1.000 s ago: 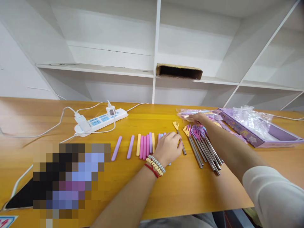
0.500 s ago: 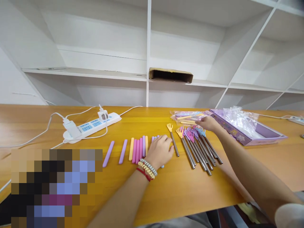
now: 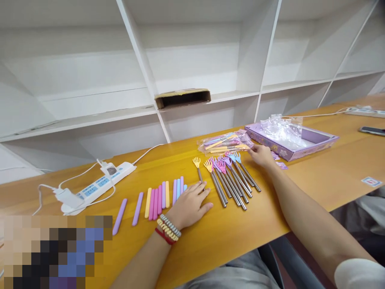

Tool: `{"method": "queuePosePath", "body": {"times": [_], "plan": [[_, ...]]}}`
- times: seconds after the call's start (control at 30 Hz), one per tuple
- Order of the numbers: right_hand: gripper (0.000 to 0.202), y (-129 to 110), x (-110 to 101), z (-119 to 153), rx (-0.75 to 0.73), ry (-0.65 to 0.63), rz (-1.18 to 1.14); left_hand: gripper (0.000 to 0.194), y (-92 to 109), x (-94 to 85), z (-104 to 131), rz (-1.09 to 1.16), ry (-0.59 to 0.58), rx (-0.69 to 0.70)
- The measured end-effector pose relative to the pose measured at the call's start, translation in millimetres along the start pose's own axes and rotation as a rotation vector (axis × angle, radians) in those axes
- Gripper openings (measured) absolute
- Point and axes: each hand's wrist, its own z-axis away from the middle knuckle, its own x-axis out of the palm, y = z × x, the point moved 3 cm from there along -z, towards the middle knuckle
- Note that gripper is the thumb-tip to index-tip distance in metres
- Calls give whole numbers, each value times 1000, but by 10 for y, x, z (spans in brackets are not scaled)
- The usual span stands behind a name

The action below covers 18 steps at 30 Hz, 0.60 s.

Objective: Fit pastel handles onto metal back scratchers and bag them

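One yellow back scratcher [image 3: 197, 162] lies just beyond the left fingers [image 3: 199, 192], its head shaped like a small spread hand with thin prongs, its rod a slim dull metal tube whose lower end those fingers cover. They are stretched out loosely, palm down, clasping nothing. Between the left fingers and the right fingers [image 3: 255, 150] sits a bunch of scratchers [image 3: 231, 180], fanned and overlapping, with yellow, pink, purple and blue heads pointing away and bare shiny rods pointing nearer. The right fingers are bent together at the edge of some clear plastic packets [image 3: 224, 142] holding coloured scratchers; whether they pinch the film, I cannot tell.

To the left of the left fingers, smooth lavender, yellow, pink and blue sticks [image 3: 155, 202] stand in a loose row, and farther left is a white power strip [image 3: 99, 186] with plugs and cables. Just past the right fingers is a shallow purple box [image 3: 296, 154] heaped with crumpled clear plastic [image 3: 279, 130]. The surface [image 3: 237, 228] under both sets of fingers is glossy orange-brown wood. Beyond them rise white shelves [image 3: 192, 36], one bearing an open cardboard box [image 3: 183, 100].
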Motion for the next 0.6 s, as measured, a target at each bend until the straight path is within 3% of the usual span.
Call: {"method": "queuePosePath", "body": {"times": [0.27,0.47,0.6], "plan": [[33,190,-38,-8,252,65,33,46,66,-37,0,16,27,8],[28,196,62,-16,259,41,18,42,99,-53,4,27,28,14],[29,250,64,-56,282,133,-90,41,81,-49,10,32,26,11]]}}
